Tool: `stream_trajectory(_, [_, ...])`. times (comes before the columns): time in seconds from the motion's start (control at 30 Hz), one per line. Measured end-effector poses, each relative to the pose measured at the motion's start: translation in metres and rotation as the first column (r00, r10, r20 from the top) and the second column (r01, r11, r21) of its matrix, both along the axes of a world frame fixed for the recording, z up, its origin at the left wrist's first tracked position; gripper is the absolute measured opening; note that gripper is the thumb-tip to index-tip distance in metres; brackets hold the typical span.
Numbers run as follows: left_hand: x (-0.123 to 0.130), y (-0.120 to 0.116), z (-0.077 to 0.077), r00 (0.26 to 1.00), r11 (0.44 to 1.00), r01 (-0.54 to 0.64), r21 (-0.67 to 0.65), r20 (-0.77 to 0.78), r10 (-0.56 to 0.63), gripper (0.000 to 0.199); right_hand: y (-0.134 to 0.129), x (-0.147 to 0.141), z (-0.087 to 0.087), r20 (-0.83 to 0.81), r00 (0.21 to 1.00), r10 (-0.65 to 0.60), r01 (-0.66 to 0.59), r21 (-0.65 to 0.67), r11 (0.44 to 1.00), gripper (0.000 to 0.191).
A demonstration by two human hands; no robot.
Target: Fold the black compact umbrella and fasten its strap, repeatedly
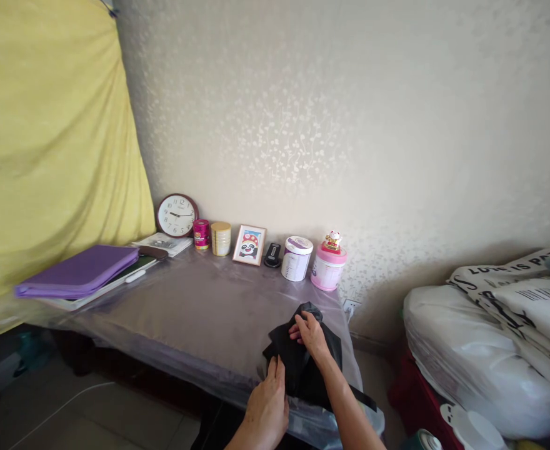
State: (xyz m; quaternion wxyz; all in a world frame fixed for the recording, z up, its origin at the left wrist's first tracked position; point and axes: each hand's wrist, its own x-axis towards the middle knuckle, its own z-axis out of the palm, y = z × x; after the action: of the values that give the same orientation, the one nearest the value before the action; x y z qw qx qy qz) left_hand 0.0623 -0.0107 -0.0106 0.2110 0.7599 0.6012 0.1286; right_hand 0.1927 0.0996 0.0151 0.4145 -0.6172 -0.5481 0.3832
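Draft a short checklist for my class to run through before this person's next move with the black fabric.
1. Crumpled black fabric held by both hands: ok. The left hand is at its lower edge; the right hand is on top.
2. Fabric resting on the clear plastic sheet: ok.
3. Flat black strap gathered in: not ok. It trails loose towards the sheet's right edge.
4. Purple padded folder well away from the hands: ok.
5. Inner folds of the fabric free of snags: cannot tell, they are hidden.

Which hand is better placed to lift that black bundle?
Probably the right hand: it's up on the gathered top of the black bundle and seems to grip it, while the left hand only lies against its lower edge.
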Motion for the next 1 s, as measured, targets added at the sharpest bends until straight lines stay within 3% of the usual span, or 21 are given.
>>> stream_trajectory(0.23, [-0.009,-0.013,0.018,0.998,0.998,-0.066,-0.006,-0.005,0.066,0.066,-0.009,-0.001,0.007,0.113,0.987,0.117,-0.118,0.003,0.993,0.031])
stream_trajectory(0.4, [-0.006,-0.015,0.033,0.997,0.997,0.064,0.041,-0.048,-0.062,0.075,-0.019,-0.004,0.012,0.242,0.957,0.163,-0.197,0.127,0.972,0.028])
stream_trajectory(0.63, [0.002,-0.004,0.02,0.984,0.992,0.128,-0.017,-0.12,-0.129,0.084,-0.033,-0.003,0.014,0.384,0.897,0.218,-0.314,0.209,0.926,0.029])
stream_trajectory(0.87, [0.002,0.003,0.014,0.987,0.991,0.121,-0.053,-0.097,-0.125,0.079,-0.061,0.004,0.002,0.597,0.782,0.181,-0.5,0.427,0.754,0.028])
stream_trajectory(1.0, [0.003,0.004,0.013,0.986,0.992,0.096,-0.081,-0.131,-0.106,0.084,-0.046,0.014,-0.006,0.656,0.743,0.135,-0.507,0.419,0.753,0.029])
